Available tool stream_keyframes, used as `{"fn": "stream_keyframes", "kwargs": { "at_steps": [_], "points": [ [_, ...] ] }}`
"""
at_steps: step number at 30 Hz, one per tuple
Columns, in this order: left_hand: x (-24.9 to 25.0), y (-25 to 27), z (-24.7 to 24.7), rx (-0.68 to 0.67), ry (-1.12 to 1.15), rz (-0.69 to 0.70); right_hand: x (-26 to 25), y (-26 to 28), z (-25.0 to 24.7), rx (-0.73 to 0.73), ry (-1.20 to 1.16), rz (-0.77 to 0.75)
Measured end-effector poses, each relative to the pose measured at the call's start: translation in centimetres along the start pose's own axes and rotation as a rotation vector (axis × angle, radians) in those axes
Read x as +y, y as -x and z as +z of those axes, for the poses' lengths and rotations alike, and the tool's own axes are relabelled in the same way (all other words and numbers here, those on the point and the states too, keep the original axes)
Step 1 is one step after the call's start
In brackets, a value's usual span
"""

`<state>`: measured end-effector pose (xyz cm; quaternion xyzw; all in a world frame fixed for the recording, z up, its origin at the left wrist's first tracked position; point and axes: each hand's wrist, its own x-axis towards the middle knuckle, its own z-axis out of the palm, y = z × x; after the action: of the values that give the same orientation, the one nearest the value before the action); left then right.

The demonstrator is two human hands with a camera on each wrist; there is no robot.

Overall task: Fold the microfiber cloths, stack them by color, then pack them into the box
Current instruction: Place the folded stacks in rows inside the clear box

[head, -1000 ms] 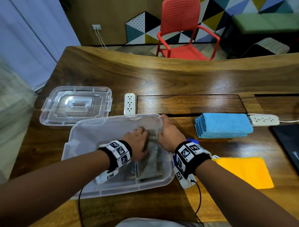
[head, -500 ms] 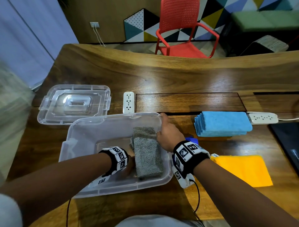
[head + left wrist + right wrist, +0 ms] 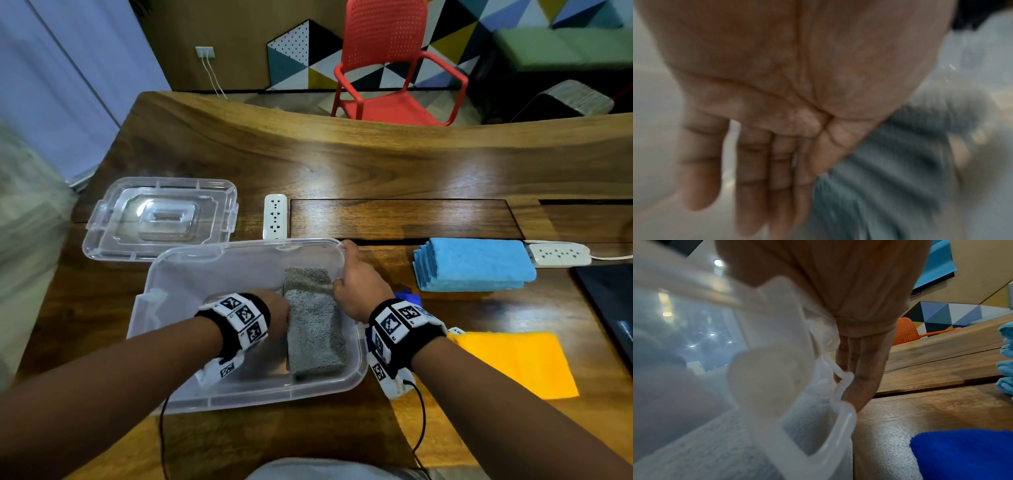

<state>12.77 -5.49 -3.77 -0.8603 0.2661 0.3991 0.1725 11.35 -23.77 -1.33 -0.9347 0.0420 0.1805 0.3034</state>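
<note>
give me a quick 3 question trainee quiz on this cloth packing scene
1. True or false: the clear lid is clipped onto the plastic box.
2. Multiple choice: which cloths are already inside the box? A) the light blue stack B) the grey stack C) the orange cloth
3. Short answer: what is each hand doing?

Key
1. False: the lid lies on the wooden table, behind the box and to its left.
2. B
3. The right hand grips the box's right rim; the left hand, fingers straight, rests against the grey stack's left side inside the box.
</note>
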Motion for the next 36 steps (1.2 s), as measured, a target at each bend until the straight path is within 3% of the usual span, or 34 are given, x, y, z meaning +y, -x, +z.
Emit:
{"fn": "stream_keyframes", "kwargs": {
  "at_steps": [3, 5, 6, 8, 11, 18, 23, 30, 36],
  "points": [
    [-1.1, 3.0, -3.7, 0.403, 0.128, -0.166, -0.1, 0.0, 0.1, 0.001, -0.005, 0.007],
    [-0.6, 3.3, -3.0, 0.499, 0.111, -0.091, -0.2, 0.0, 0.1, 0.001, -0.01, 0.008],
    [-0.2, 3.3, -2.6, 0.491, 0.095, -0.02, -0.3, 0.0, 0.0, -0.001, -0.016, 0.01],
    [0.9, 2.7, -1.9, 0.323, 0.03, 0.067, -0.4, 0.0, 0.0, -0.006, -0.02, 0.02],
    [2.4, 0.0, 0.9, 0.115, 0.0, 0.042, -0.6, 0.2, -0.3, 0.001, -0.009, 0.028],
    [3.2, -2.6, 3.2, 0.136, -0.002, -0.028, -0.6, 0.3, -0.1, 0.013, -0.011, 0.035],
    [5.0, -3.1, 1.8, 0.065, -0.073, -0.073, -0.6, 0.2, 0.0, 0.034, -0.018, 0.035],
    [4.8, -2.8, 1.5, 0.068, -0.047, -0.088, -0.6, 0.4, -0.1, 0.063, -0.019, 0.037],
    [3.6, 1.4, -4.2, 0.017, 0.029, -0.044, 0.9, 0.1, -1.3, -0.049, -0.03, -0.016]
  ]
}}
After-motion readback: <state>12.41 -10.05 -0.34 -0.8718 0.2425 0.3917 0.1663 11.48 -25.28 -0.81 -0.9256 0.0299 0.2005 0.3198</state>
